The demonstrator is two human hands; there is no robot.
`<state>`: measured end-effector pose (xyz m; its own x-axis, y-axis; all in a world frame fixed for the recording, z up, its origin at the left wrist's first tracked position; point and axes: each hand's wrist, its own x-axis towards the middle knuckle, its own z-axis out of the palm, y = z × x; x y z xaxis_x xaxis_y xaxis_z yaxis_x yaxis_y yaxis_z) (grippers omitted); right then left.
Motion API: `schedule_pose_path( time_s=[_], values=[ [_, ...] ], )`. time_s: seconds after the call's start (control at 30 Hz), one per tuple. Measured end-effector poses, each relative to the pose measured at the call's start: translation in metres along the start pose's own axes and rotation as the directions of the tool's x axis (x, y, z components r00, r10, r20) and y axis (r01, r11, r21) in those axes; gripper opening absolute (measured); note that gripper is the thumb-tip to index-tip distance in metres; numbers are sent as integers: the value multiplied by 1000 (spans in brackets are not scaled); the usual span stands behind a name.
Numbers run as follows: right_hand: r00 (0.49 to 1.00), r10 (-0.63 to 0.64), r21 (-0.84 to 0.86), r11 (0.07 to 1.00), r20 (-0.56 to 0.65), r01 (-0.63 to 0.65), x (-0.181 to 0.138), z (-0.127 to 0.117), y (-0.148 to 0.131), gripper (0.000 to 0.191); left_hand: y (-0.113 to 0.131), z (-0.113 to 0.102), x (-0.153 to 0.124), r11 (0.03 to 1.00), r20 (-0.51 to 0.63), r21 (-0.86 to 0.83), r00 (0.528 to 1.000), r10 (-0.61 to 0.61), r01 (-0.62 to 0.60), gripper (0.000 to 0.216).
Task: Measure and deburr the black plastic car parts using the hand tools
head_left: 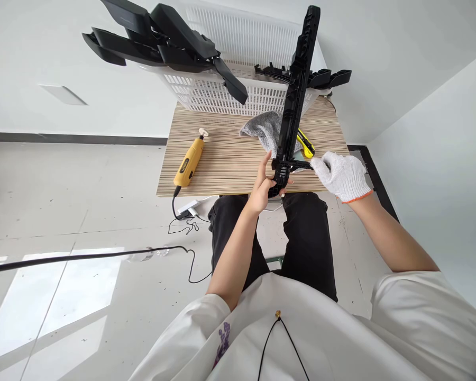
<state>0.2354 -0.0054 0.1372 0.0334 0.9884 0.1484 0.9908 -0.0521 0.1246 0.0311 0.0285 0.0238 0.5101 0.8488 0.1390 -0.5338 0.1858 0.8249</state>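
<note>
A long black plastic part (297, 90) stands almost upright over the near edge of the wooden table (222, 159). My bare left hand (264, 185) grips its lower end, fingers wrapped round it. My right hand (341, 174), in a white knit glove, is closed on a thin black tool (299, 164) whose tip touches the part near its base. A grey cloth (264, 129) and a yellow utility knife (306, 144) lie just behind the part.
A yellow rotary tool (189, 161) lies at the table's left, its cord running down to the floor. A white slatted basket (238, 79) at the back holds several black plastic parts (162, 39). White walls close in on the right.
</note>
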Motion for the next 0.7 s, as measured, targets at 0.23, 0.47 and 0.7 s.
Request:
schedule_pose_path(
  time_s=[0.23, 0.47, 0.7],
  values=[
    [1000, -6, -30, 1000, -28, 5, 0, 5, 1, 67, -1, 0, 1, 1000, -11, 5, 1000, 8, -8, 111],
    [996, 49, 35, 998, -74, -47, 0, 4, 7, 67, 4, 3, 0, 1000, -11, -2, 1000, -5, 5, 113],
    [939, 216, 247, 957, -268, -150, 0, 0, 18, 55, 8, 4, -1, 999, -38, 19, 999, -36, 37, 108]
  ],
)
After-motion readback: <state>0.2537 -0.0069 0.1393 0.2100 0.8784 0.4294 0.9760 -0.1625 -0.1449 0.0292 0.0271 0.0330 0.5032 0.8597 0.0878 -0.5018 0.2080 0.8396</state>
